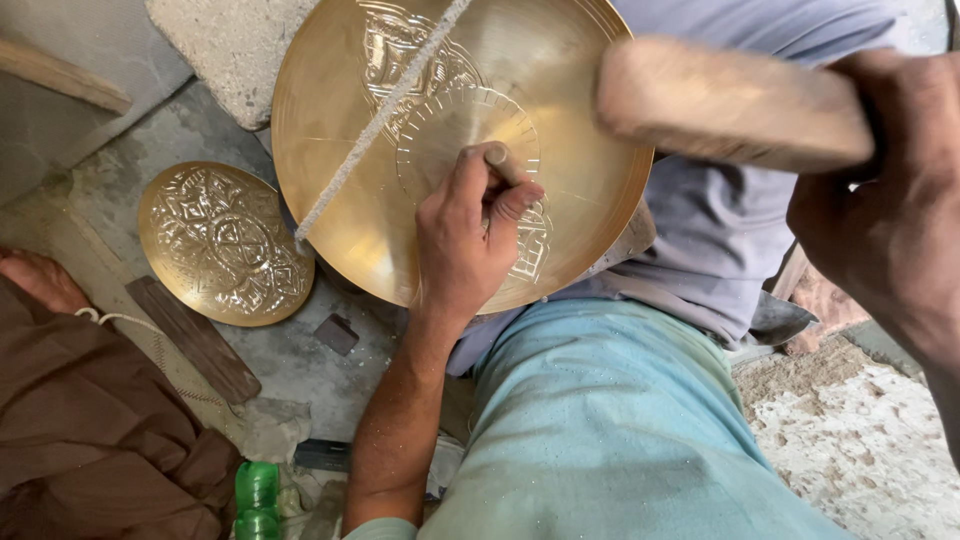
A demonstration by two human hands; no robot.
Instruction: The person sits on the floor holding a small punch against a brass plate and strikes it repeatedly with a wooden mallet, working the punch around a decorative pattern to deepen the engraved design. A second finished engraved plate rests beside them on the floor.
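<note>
Looking down from the person's own head, the view shows two bare hands at work on a large round brass plate (340,130). The left hand (465,235) rests on the plate's lower middle, fingers pinched tight around a small metal punch (500,160) whose tip touches the brass just above the thumb. Raised patterns are already chased into the plate above and beside that hand. The right hand (895,215), to the right of the plate and close to the camera, is clenched around a wooden mallet (730,100); the mallet's head is blurred and hangs above the plate's right edge, apart from the punch. A pale cord (375,125) runs slantwise across the plate, to the left of the left hand. The plate leans against the person's lap, above a pale blue trouser leg (610,420). Further left of the left hand, a smaller brass plate (222,243) covered in pattern lies on the grey floor (300,370). A green bottle (257,497) stands near the left elbow.
</note>
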